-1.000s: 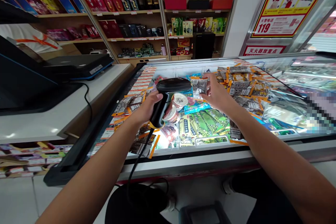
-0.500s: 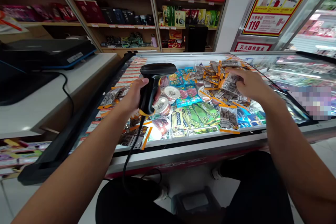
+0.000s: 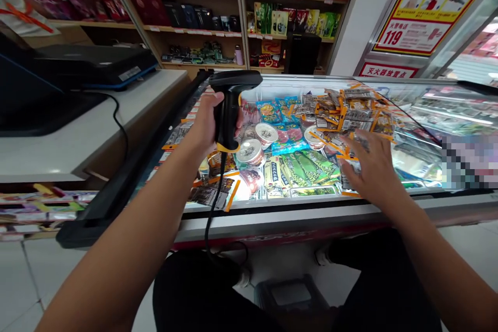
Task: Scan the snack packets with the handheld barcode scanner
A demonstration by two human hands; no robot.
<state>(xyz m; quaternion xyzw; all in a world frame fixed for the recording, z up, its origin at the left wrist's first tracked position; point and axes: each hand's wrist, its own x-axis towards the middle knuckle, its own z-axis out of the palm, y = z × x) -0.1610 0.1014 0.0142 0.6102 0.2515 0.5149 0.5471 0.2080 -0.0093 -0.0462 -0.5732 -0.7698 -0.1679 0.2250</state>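
A black barcode scanner with yellow trim is gripped upright by my left hand, its fingers wrapped round the handle. Its cable hangs down over the freezer's front edge. Over the right of the glass top, my right hand has its fingers spread, with nothing in it. Below its fingers lies a small snack packet with orange edges, partly hidden; whether they touch I cannot tell. Behind that hand is a heap of similar snack packets. More packets lie beneath the scanner.
The glass-topped freezer holds round tubs and green packs. A white counter with a black device stands at left. Stocked shelves line the back. A grey bin sits on the floor between my legs.
My right hand has come back from the heap towards the front edge, and the packet it was at now lies out of its fingers. The scanner remains in my left hand. The view has shifted.
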